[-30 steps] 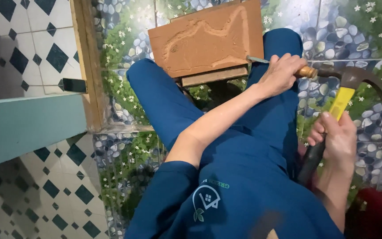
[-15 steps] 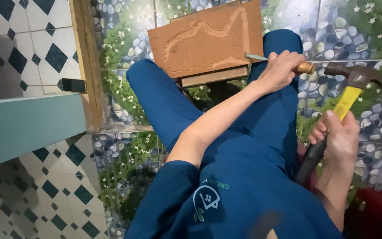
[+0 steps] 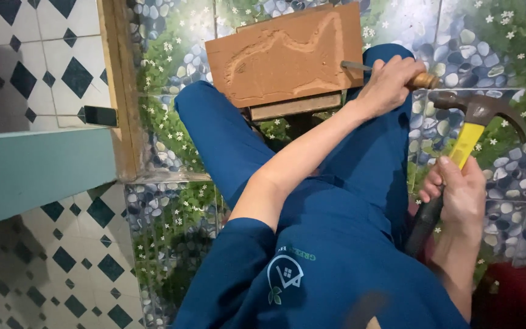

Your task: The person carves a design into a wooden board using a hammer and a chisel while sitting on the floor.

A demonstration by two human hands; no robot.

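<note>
Left hand (image 3: 388, 85) gripping chisel (image 3: 391, 73) on carved board (image 3: 284, 55), right hand (image 3: 461, 192) gripping hammer (image 3: 467, 137)

Both hands' fingers (image 3: 391, 76) tightly curled

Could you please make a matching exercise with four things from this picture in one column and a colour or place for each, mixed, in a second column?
Things:
1. wooden board
2. chisel
3. hammer
4. floor tiles

Descriptions:
A. held in the right hand, yellow part on the handle
B. painted with pebbles and small white flowers
C. reddish-brown, with a carved outline
D. gripped in the left hand, tip on the board edge

Pairs: 1-C, 2-D, 3-A, 4-B
</note>
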